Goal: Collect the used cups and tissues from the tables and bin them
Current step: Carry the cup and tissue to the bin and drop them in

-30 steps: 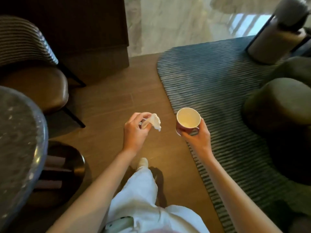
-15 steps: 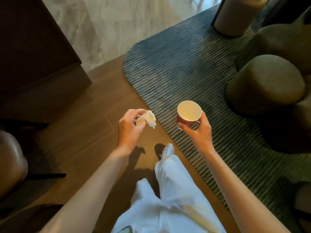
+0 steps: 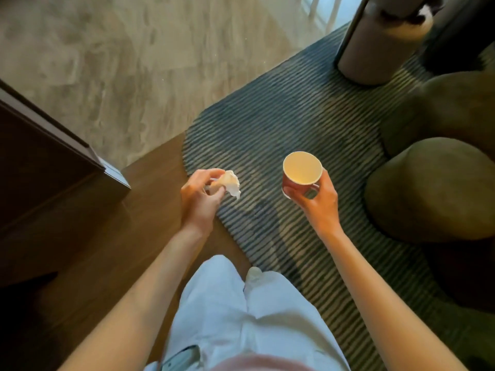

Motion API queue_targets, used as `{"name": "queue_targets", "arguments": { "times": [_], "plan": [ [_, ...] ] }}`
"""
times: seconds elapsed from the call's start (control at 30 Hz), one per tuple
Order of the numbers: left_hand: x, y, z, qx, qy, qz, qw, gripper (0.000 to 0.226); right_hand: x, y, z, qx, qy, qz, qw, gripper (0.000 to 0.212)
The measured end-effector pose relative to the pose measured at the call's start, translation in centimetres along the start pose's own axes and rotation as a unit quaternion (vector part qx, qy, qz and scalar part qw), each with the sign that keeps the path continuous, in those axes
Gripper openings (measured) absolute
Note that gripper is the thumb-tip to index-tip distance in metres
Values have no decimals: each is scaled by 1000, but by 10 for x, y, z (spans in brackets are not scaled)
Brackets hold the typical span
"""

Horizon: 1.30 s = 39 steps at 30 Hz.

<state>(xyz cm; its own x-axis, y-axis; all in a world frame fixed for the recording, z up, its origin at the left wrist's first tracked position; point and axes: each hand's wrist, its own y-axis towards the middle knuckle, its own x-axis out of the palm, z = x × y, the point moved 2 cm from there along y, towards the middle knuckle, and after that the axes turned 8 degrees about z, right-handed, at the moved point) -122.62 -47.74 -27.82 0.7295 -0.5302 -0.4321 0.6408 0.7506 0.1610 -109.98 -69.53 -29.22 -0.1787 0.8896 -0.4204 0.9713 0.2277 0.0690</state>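
A lounge floor seen from above, where brown wood boards [image 3: 112,253] meet the curved edge of a striped grey rug [image 3: 267,124], with pale stone flooring [image 3: 134,57] beyond. Nearest, a person in white trousers [image 3: 235,314] stands astride the rug's edge, both forearms stretched forward. The left hand [image 3: 199,199] pinches a crumpled white tissue [image 3: 229,182] between thumb and curled fingertips, the wad jutting past the fingers over the rug's border. The right hand [image 3: 317,200] curls round the lower wall of a red paper cup [image 3: 301,171], upright, its pale inside showing above the fingers. Open rug lies between and ahead of both hands. Right of the cup hand, olive round poufs [image 3: 428,188] crowd the rug; left of the tissue hand, a dark wooden cabinet corner [image 3: 88,167] juts out. Farthest, a grey cylindrical stand [image 3: 375,49] sits on the rug's far edge
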Motion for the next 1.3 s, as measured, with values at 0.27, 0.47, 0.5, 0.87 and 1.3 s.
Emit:
{"name": "queue_targets", "arguments": {
  "times": [0.27, 0.47, 0.5, 0.87, 1.3],
  "plan": [
    [87, 208, -19, 24, 2, -3, 1000, 29, 86, 199, -4, 37, 29, 27, 999, 70],
    [138, 388, -3, 27, -43, -44, 998, 23, 135, 352, -39, 11, -3, 79, 997, 70],
    [148, 416, 2, 29, -45, -50, 997, 23, 139, 376, -41, 4, -7, 85, 996, 71],
    [338, 662, 22, 35, -35, -144, 988, 25, 145, 659, 7, 38, -50, 119, 991, 73],
    [568, 926, 109, 67, -18, -147, 987, 26, 121, 1010, 37, 44, -36, 128, 990, 71]
  ]
}}
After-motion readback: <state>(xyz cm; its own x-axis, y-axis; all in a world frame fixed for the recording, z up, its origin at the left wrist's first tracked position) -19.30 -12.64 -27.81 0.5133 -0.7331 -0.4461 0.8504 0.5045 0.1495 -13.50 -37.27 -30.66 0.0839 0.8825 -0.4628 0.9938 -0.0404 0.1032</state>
